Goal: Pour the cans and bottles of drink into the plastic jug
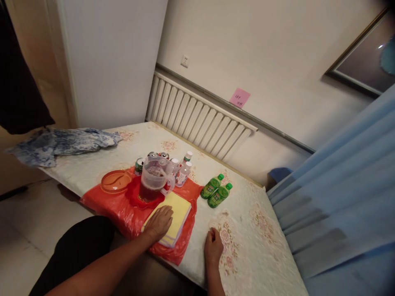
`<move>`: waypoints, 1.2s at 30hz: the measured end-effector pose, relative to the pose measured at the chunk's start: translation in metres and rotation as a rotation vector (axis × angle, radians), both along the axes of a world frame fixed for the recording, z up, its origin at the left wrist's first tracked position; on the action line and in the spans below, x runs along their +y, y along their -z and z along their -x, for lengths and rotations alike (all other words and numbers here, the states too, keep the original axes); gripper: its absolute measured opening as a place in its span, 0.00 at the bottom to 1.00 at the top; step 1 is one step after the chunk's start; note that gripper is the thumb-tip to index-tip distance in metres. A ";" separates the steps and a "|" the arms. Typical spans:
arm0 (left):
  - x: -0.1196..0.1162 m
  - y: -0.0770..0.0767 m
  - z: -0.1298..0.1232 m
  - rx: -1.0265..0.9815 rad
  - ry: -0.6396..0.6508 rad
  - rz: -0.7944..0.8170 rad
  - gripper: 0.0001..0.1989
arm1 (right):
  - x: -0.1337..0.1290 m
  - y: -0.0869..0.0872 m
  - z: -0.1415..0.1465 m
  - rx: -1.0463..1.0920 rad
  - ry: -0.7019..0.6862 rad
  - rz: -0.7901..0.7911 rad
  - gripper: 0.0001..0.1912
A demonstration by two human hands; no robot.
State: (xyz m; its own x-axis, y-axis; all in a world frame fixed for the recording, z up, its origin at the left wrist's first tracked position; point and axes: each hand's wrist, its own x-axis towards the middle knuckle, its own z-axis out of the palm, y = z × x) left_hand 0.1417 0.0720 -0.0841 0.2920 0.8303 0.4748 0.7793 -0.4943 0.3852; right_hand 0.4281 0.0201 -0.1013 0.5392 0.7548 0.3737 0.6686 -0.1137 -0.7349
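Note:
My left hand (pixel 159 223) lies flat, palm down, on a yellow folded stack of cloth or paper (pixel 179 211). Right of it, my right hand (pixel 213 248) rests on the flowered tablecloth with its fingers curled in, and nothing shows in them. Behind the stack, a clear plastic pitcher (pixel 152 179) with dark liquid stands upright on a red scalloped plate (pixel 132 195). An orange round lid or dish (pixel 115 181) lies to its left. Two green bottles (pixel 215 192) lean or lie side by side beyond my right hand.
Several cans (pixel 139 166) and clear bottles with white caps (pixel 184 172) stand around the pitcher. A red plastic sheet (pixel 108 205) is under these things. Blue-white cloth (pixel 74 142) lies at the table's left end. A radiator (pixel 197 117) and a blue curtain (pixel 339 201) border the table.

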 end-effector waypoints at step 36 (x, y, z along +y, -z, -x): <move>0.033 -0.008 -0.003 -0.233 0.107 0.187 0.14 | 0.069 -0.114 0.048 -0.006 -0.304 -0.050 0.20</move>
State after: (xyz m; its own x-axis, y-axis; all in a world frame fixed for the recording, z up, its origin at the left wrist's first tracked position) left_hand 0.1452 0.1054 -0.0759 0.2836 0.8801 0.3809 0.6070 -0.4722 0.6392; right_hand 0.3804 0.0888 0.0126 0.2892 0.8615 0.4173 0.6707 0.1287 -0.7305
